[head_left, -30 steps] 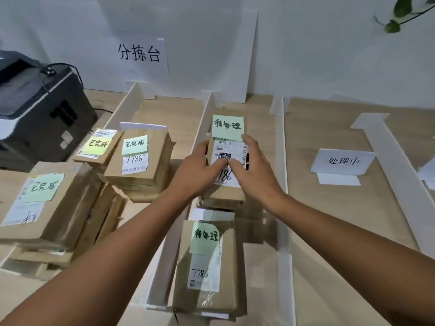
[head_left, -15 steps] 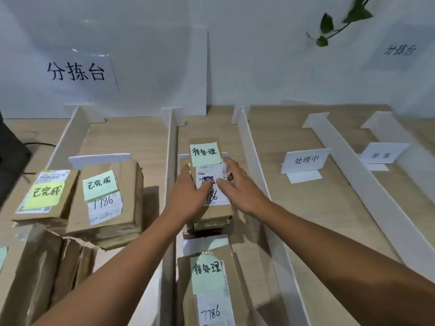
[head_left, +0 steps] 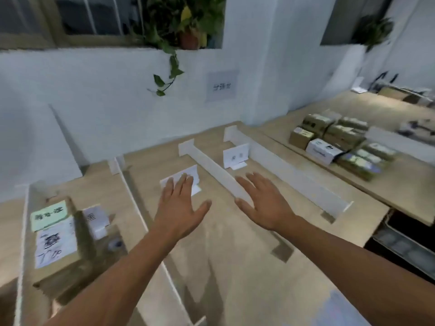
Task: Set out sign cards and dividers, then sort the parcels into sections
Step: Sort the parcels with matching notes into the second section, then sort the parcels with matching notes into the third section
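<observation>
From the head camera, things look very different from half a second ago. Back then both hands were pressed on a brown parcel with a green note. Now the hands have let go and the view has swung to the right, so that parcel [head_left: 56, 241] sits low on the left side, and a far table with more boxes has come into sight.

The left hand [head_left: 180, 208] is held out flat, palm down, fingers spread wide. It holds nothing. Its fingertips lie over a white sign card [head_left: 188, 177] in the middle section. I cannot tell if they touch the card. The right hand [head_left: 263, 201] is also flat and wide open, with nothing in it. It hangs over a white divider [head_left: 216, 170], just right of the left hand. Both arms reach in from the near edge.

The parcel on the left is brown cardboard with a green note on top and a white label with blurry writing under it. It stands in the left section, next to a small white card [head_left: 96, 220]. A thin divider [head_left: 141, 220] runs between this section and the middle one. Another sign card [head_left: 236, 155] stands farther off, between 2 dividers. On the far right table, a pile of parcels [head_left: 339, 142] sits well apart from the hands.
</observation>
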A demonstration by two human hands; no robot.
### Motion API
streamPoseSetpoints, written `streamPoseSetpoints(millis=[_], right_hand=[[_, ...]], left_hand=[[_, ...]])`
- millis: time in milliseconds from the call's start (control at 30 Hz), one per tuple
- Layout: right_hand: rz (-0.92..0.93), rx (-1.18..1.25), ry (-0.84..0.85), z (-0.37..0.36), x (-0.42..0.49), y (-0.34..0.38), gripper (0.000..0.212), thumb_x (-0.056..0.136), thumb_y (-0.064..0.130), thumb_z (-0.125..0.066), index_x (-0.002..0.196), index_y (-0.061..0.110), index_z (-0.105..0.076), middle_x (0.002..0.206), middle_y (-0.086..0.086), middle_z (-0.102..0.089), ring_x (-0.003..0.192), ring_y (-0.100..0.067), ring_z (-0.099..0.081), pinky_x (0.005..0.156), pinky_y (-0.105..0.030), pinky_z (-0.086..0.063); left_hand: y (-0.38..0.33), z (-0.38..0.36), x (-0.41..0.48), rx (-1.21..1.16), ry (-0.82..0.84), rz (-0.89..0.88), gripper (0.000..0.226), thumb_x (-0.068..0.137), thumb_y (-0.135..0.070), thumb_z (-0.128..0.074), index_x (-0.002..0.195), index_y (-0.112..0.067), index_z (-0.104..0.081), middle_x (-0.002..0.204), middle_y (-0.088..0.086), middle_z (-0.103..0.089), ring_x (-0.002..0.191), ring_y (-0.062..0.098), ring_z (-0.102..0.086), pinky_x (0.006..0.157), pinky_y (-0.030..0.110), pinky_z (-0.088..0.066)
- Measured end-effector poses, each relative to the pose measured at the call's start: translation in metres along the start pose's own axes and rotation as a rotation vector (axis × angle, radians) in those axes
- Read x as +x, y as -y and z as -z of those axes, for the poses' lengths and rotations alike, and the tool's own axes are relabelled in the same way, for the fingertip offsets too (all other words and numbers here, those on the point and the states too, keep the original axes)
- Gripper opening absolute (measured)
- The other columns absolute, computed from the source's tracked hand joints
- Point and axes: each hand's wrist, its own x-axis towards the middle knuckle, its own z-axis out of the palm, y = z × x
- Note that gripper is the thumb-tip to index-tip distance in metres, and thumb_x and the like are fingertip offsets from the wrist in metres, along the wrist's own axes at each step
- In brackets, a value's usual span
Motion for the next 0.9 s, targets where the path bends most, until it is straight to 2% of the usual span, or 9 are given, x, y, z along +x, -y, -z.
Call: streamPoseSetpoints(millis=[167,367,600,900], right_hand=[[-0.204,-0.044,-0.072,0.075,-0.108,-0.168,0.066,0.102,0.062,-0.034,0.160,0.033,-0.023,0.166,-0.003,-0.027,0.156,-0.022,-0.008,0.124,-0.049,-0.012],[-0.439,-0.083,-0.094,0.129,-0.219,-0.338,0.066,0.101,0.063,-0.034,0.159,0.034,-0.026,0.164,-0.001,-0.030,0.156,-0.023,-0.010,0.125,-0.048,-0.011],[-0.526,-0.072,-0.122,0.152,-0.259,-0.458,0.066,0.100,0.062,-0.035,0.159,0.033,-0.027,0.164,-0.004,-0.029,0.156,-0.024,-0.009,0.124,-0.048,-0.013],[-0.539,-0.061,-0.075,0.160,-0.215,-0.644,0.070,0.097,0.069,-0.027,0.160,0.040,-0.016,0.168,-0.003,-0.020,0.157,-0.020,-0.004,0.126,-0.047,-0.009]], left_hand=[[-0.188,-0.086,0.031,-0.017,0.067,-0.204,0.088,0.093,-0.073,-0.037,0.163,-0.022,-0.016,0.172,-0.003,-0.008,0.158,0.023,0.001,0.127,0.046,-0.006],[-0.370,-0.182,0.045,-0.017,0.184,-0.315,0.089,0.092,-0.071,-0.041,0.163,-0.026,-0.014,0.172,-0.007,-0.005,0.158,0.023,0.000,0.125,0.048,-0.007],[-0.498,-0.256,0.076,0.002,0.227,-0.356,0.092,0.091,-0.074,-0.040,0.162,-0.021,-0.015,0.171,-0.003,-0.009,0.156,0.027,-0.003,0.126,0.046,-0.008],[-0.640,-0.363,0.201,-0.056,0.240,-0.371,0.092,0.091,-0.072,-0.043,0.162,-0.020,-0.015,0.171,0.000,-0.011,0.156,0.028,-0.004,0.125,0.045,-0.011]])
